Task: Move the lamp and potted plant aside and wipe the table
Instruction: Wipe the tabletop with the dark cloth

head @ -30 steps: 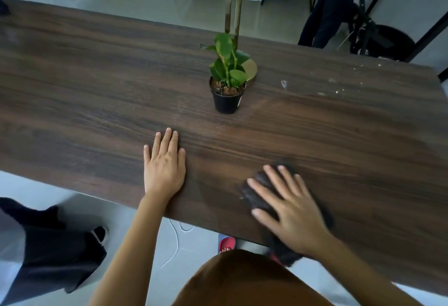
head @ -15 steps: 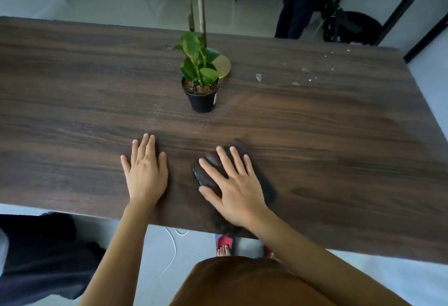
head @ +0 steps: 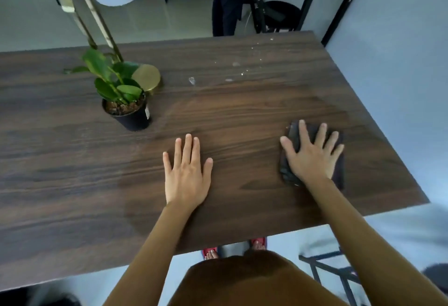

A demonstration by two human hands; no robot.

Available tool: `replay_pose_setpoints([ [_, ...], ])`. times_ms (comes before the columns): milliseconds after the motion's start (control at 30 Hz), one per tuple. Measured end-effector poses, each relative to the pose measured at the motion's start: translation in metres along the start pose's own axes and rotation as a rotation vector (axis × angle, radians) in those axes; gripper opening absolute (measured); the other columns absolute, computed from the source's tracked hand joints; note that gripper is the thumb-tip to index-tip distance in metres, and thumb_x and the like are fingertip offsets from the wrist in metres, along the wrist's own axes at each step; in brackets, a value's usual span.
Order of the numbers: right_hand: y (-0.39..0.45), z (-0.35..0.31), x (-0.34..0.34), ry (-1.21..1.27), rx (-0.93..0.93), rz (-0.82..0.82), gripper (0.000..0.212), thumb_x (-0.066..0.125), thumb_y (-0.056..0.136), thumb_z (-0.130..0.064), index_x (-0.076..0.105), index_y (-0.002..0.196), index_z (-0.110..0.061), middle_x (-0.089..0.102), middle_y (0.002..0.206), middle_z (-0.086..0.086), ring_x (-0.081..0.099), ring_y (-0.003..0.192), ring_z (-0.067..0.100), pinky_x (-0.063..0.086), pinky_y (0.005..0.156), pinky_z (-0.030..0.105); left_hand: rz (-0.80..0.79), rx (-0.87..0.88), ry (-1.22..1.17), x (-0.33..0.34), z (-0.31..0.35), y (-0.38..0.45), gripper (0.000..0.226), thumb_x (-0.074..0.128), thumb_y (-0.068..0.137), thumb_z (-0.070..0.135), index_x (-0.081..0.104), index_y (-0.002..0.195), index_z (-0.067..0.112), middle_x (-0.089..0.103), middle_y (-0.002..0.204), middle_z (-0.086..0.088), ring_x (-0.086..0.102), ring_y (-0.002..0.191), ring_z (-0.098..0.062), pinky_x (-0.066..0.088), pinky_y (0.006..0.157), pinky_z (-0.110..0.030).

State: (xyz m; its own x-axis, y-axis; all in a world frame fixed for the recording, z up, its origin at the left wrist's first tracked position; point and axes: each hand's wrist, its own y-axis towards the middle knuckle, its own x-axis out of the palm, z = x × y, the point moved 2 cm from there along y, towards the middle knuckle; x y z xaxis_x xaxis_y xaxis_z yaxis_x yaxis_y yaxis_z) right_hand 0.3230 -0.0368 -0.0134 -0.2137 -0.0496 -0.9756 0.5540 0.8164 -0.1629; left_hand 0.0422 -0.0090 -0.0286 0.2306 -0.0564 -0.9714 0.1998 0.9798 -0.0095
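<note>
My right hand (head: 312, 155) lies flat with spread fingers on a dark cloth (head: 338, 172), pressing it onto the dark wooden table (head: 242, 111) near its right edge. Flat on the bare wood near the front edge rests my left hand (head: 186, 174), holding nothing. The potted plant (head: 121, 92), green leaves in a black pot, stands at the middle left. Right behind it is the lamp (head: 148, 78), with a round gold base, a gold stem and a white shade up at the top.
Small pale crumbs and specks (head: 235, 70) are scattered on the far right part of the table. A person's dark legs (head: 225, 2) and black metal stands (head: 278, 15) are beyond the far edge. A black frame (head: 334, 271) stands on the floor at my right.
My right hand slid the cloth from beside my left hand over to the table's right side. The view swung right; my left hand stayed flat on the table.
</note>
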Motion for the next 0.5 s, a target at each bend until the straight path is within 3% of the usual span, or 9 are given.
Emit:
replay_pose_setpoints([
  [100,-0.064,-0.042,0.020,-0.039,-0.363,0.002,0.072,0.021,0.089,-0.073,0.010,0.152,-0.041,0.004,0.164,0.013,0.001,0.148,0.040,0.002,0.118,0.057,-0.011,-0.005,-0.009,0.000,-0.001,0.001,0.065,0.023,0.097,0.050,0.014,0.151,0.016,0.008,0.161,-0.002,0.000,0.148,-0.022,0.004,0.117,-0.052],
  [200,-0.101,-0.010,0.018,-0.026,-0.553,-0.065,0.065,0.020,0.092,-0.071,0.008,0.151,-0.046,-0.002,0.164,-0.002,-0.007,0.150,0.027,-0.001,0.121,0.050,-0.029,-0.013,-0.007,0.000,0.000,0.001,0.065,0.024,0.097,0.050,0.013,0.151,0.015,0.007,0.161,-0.002,-0.002,0.148,-0.022,0.003,0.117,-0.053],
  [267,-0.090,0.049,0.008,-0.017,-0.465,-0.033,0.064,0.018,0.091,-0.072,0.006,0.150,-0.049,-0.001,0.164,-0.006,-0.006,0.150,0.023,0.000,0.121,0.049,-0.042,-0.013,-0.003,-0.001,0.001,0.002,0.066,0.023,0.096,0.051,0.012,0.151,0.015,0.005,0.161,-0.001,-0.003,0.148,-0.021,0.001,0.117,-0.052],
  [367,-0.045,0.140,-0.014,-0.055,-0.161,0.028,0.067,0.012,0.088,-0.074,0.006,0.150,-0.049,0.005,0.164,-0.002,0.001,0.151,0.025,0.008,0.121,0.051,-0.059,-0.014,0.004,-0.001,0.001,0.002,0.068,0.021,0.095,0.052,0.011,0.151,0.015,0.005,0.161,-0.001,-0.003,0.148,-0.021,0.001,0.116,-0.052],
  [500,0.031,0.161,-0.030,-0.033,0.134,0.031,0.074,0.008,0.085,-0.076,0.007,0.152,-0.043,0.003,0.164,0.008,-0.001,0.149,0.035,0.005,0.119,0.056,-0.109,-0.038,-0.011,-0.004,0.007,0.004,0.068,0.023,0.095,0.050,0.013,0.151,0.013,0.002,0.161,-0.004,-0.006,0.147,-0.024,0.000,0.115,-0.058],
])
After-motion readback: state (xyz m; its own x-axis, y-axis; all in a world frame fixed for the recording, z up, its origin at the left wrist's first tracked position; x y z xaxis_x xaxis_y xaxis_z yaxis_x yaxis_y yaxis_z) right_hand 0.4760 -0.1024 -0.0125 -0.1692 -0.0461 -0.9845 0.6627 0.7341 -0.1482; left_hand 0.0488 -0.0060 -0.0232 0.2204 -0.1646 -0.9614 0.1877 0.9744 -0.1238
